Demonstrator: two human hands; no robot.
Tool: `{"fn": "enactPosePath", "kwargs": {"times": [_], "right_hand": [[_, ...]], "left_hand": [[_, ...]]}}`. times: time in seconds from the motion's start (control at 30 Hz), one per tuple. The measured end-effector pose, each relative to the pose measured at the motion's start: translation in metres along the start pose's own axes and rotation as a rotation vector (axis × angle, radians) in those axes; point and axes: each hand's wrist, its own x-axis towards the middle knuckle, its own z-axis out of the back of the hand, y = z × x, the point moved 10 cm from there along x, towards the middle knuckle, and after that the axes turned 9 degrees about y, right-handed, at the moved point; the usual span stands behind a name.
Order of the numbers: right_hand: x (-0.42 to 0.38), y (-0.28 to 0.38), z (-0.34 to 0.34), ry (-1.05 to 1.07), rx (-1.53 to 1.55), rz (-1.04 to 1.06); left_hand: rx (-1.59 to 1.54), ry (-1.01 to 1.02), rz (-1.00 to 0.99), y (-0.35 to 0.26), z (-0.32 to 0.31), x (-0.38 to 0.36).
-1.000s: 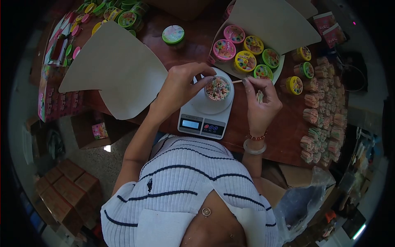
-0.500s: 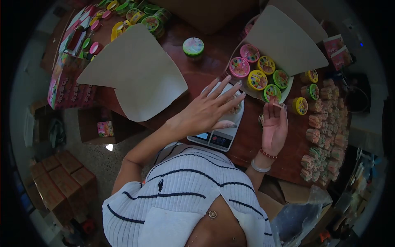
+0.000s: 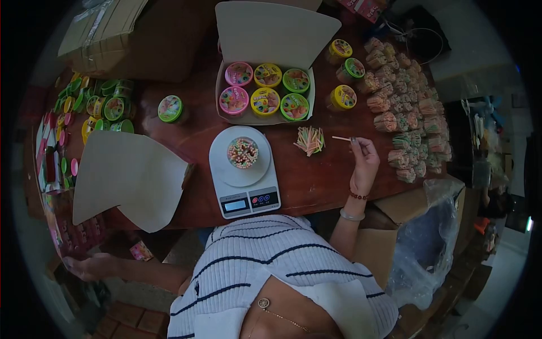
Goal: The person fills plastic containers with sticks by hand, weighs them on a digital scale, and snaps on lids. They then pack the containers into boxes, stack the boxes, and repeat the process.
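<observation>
My right hand [image 3: 364,161] pinches one thin pale stick [image 3: 341,138] above the table, right of a loose pile of pastel sticks [image 3: 309,140]. Far to the left, my left hand [image 3: 90,266] is low beside the table edge, close to the pink printed boxes [image 3: 84,230]. Its fingers look loosely stretched, with nothing visible in them. Between the hands, a white kitchen scale [image 3: 217,164] bears an uncapped clear tub [image 3: 243,152] packed with upright sticks. The scale's display is lit, but its digits are too small to read.
Behind the scale stands an open box [image 3: 276,34] holding pink, yellow and green lidded tubs. Many stick bundles [image 3: 403,116] fill the right side. One green-lidded tub [image 3: 170,108] stands apart. An open carton [image 3: 132,175] lies left, a plastic-lined carton [image 3: 389,220] right.
My left hand has left the scale and swung down to the far left, uncovering the stick-filled tub. My right hand still pinches a stick. The whole view has turned.
</observation>
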Motion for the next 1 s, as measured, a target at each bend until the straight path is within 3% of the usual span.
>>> {"fn": "enactPosePath", "kwargs": {"times": [0.03,0.07,0.17,0.2,0.23,0.27,0.3,0.37,0.47,0.5,0.6,0.67,0.7,0.73,0.77,0.83,0.9,0.97,1.0], "right_hand": [[-0.002,-0.006,0.001,-0.02,0.005,-0.038],[-0.003,-0.006,-0.002,-0.01,0.007,-0.039],[-0.004,0.02,-0.043,0.11,-0.537,0.125],[-0.007,0.037,-0.06,0.121,-0.752,0.241],[-0.005,0.043,-0.072,0.152,-0.795,0.325],[-0.005,0.047,-0.085,0.178,-0.833,0.414],[-0.006,0.053,-0.091,0.149,-0.809,0.405],[-0.007,0.062,-0.096,0.138,-0.756,0.38],[-0.019,0.076,-0.124,0.213,-0.744,0.475],[-0.024,0.071,-0.135,0.272,-0.649,0.393],[-0.032,0.05,-0.142,0.322,-0.552,0.302],[-0.044,0.048,-0.149,0.318,-0.528,0.273],[-0.048,0.043,-0.151,0.329,-0.504,0.263],[-0.049,0.04,-0.155,0.342,-0.479,0.26],[-0.055,0.046,-0.163,0.387,-0.538,0.283],[-0.065,0.059,-0.184,0.476,-0.664,0.395],[-0.078,0.068,-0.205,0.524,-0.739,0.499],[-0.084,0.064,-0.225,0.564,-0.71,0.529],[-0.082,0.052,-0.23,0.565,-0.712,0.522]], "left_hand": [[0.005,-0.005,0.0,0.02,0.002,0.008],[0.109,0.124,0.025,0.044,-0.008,0.014],[0.222,0.474,0.055,0.07,-0.041,0.015],[0.374,0.522,-0.075,0.079,-0.048,0.023],[0.092,0.64,0.172,0.116,-0.064,0.027],[0.231,0.755,0.141,0.113,-0.086,0.029],[0.236,0.744,-0.194,0.072,-0.108,0.025],[0.184,0.873,-0.148,0.084,-0.156,0.034],[0.272,1.113,-0.43,0.099,-0.229,0.027],[0.357,1.178,-0.529,0.114,-0.249,0.02],[0.554,1.13,-0.617,0.191,-0.294,0.022],[0.302,1.362,-0.279,0.217,-0.313,0.019],[0.221,1.286,-0.343,0.22,-0.315,0.021],[0.227,1.346,-0.194,0.199,-0.314,0.017],[0.32,1.331,-0.246,0.182,-0.305,0.018],[0.422,0.988,-0.642,0.148,-0.28,0.037],[0.256,0.807,-0.43,0.133,-0.244,0.078],[0.006,0.721,-0.057,0.144,-0.19,0.126],[-0.207,0.648,-0.17,0.113,-0.154,0.132]]}}
